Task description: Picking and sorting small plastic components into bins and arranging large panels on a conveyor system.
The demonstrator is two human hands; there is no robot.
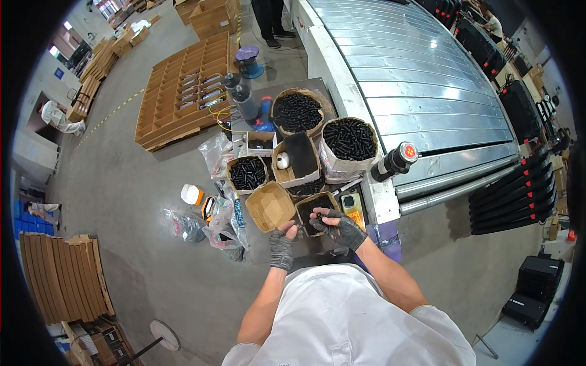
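Observation:
My left hand (282,249), in a grey fingerless glove, is closed in a pinch at the near edge of the work surface; what its fingertips hold is too small to make out. My right hand (345,230), in a similar glove, is curled over a box of small dark parts (307,210), with small black pieces (321,218) at its fingers. Just left of that box is an open cardboard box (270,206) with a bare bottom. A phone (351,204) lies right of my right hand.
Beyond stand boxes of black cylindrical parts (297,112) (348,139) (247,173) and a white box (296,160) with a black pad. A metal roller conveyor (427,79) runs at the right, a button post (395,161) at its corner. Plastic bags (226,226) lie left; a partitioned cardboard tray (183,91) is farther off.

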